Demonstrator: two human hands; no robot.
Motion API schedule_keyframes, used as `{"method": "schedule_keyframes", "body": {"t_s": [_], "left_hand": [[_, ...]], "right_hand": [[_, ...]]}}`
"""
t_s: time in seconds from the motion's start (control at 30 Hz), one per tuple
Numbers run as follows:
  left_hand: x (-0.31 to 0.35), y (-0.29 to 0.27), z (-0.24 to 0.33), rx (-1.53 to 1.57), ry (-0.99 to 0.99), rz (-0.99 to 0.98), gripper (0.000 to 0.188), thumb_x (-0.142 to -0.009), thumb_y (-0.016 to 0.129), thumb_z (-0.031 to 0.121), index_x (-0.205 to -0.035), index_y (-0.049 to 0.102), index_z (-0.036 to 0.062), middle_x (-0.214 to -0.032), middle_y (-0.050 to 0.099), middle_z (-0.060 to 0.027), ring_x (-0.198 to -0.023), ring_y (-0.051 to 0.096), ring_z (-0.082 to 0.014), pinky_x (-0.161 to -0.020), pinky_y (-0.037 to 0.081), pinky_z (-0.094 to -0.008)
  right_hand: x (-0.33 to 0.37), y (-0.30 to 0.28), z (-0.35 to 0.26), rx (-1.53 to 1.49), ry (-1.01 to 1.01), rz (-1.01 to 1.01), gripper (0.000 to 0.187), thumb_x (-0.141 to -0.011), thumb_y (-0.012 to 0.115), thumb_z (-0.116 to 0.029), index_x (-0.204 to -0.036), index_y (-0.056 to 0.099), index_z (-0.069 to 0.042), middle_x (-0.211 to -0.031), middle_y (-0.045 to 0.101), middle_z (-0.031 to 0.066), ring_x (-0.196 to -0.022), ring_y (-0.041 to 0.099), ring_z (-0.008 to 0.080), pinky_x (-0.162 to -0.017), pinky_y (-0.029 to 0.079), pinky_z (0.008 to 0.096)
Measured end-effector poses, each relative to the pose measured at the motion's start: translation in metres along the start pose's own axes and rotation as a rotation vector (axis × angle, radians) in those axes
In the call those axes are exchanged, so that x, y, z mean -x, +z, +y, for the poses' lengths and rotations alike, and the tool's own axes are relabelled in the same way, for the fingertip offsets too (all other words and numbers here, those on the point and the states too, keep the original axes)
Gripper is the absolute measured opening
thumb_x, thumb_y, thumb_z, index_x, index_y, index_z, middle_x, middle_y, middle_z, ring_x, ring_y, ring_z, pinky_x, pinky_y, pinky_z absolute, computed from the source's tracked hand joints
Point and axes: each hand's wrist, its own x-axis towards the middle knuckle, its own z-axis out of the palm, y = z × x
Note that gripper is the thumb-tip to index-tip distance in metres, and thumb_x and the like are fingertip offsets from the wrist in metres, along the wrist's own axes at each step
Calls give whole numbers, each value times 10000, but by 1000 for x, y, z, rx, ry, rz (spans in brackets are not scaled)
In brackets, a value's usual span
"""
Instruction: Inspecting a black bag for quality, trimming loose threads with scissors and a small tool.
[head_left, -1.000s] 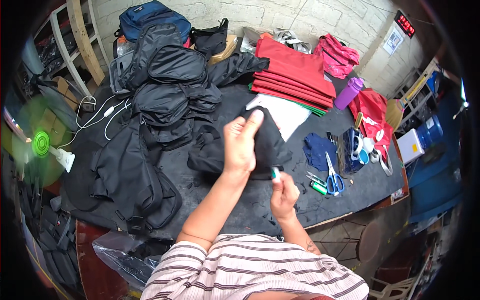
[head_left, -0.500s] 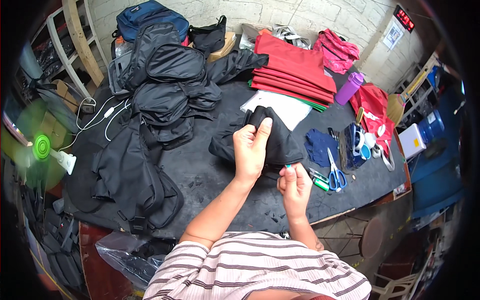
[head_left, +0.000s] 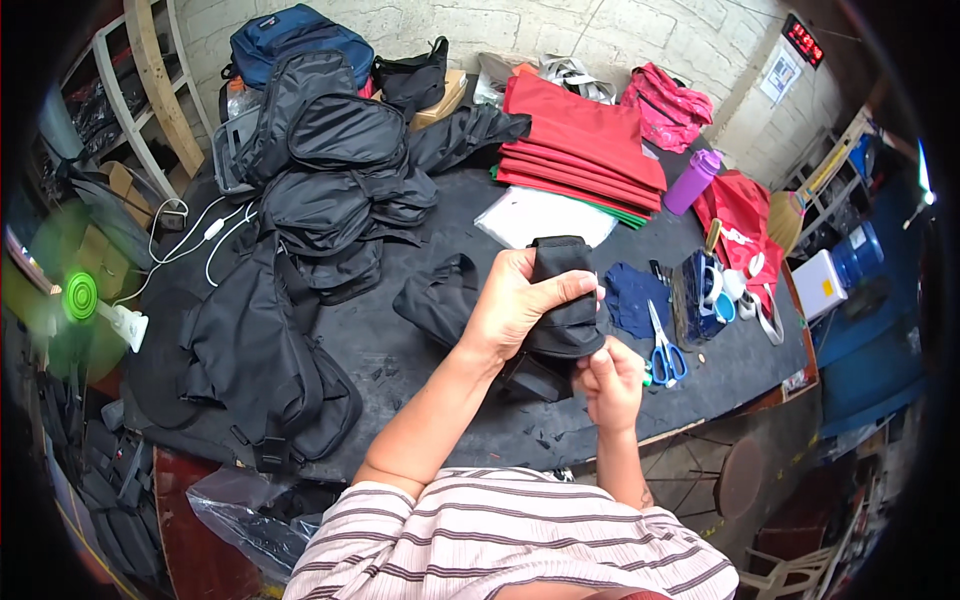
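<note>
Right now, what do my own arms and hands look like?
Your left hand and right hand are ungloved. Both forearms are bare below short, pale sleeves with dark stripes. A small dark marking shows on the right forearm.

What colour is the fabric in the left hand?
Black; the fabric shows best in the head view.

The held black cloth [head_left: 568, 325] is looking smooth with a faint sheen, while the stacked black bags [head_left: 350, 130] are shining glossier. The counter [head_left: 365, 330] is showing a matt, worn surface. Scissors [head_left: 661, 341] are pairing metal blades with plastic handles; the wall [head_left: 525, 32] is appearing rough, the clear plastic bag [head_left: 235, 515] glossy.
</note>
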Motion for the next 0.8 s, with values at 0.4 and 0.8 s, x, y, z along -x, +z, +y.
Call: {"method": "schedule_keyframes", "body": {"t_s": [0.4, 0.8], "left_hand": [[-12, -6, 5, -79, 85, 26, 142, -806, 685, 134, -817, 619, 8, -697, 645, -74, -612, 615, -113, -565, 502, -240], [-14, -12, 17, 91, 159, 11, 226, -850, 638, 198, -831, 619, -27, -755, 655, -126, -662, 648, -176, -629, 538, -301]], "right_hand": [[-9, 12, -3, 551, -347, 35, 159, -881, 569, -120, -781, 578, 4, -560, 514, 43, -437, 464, 178, -440, 346, 285], [-5, 9, 7, 814, -600, 44, 86, -825, 583, -44, -757, 594, 8, -639, 574, 117, -525, 555, 263, -504, 417, 293]]}}
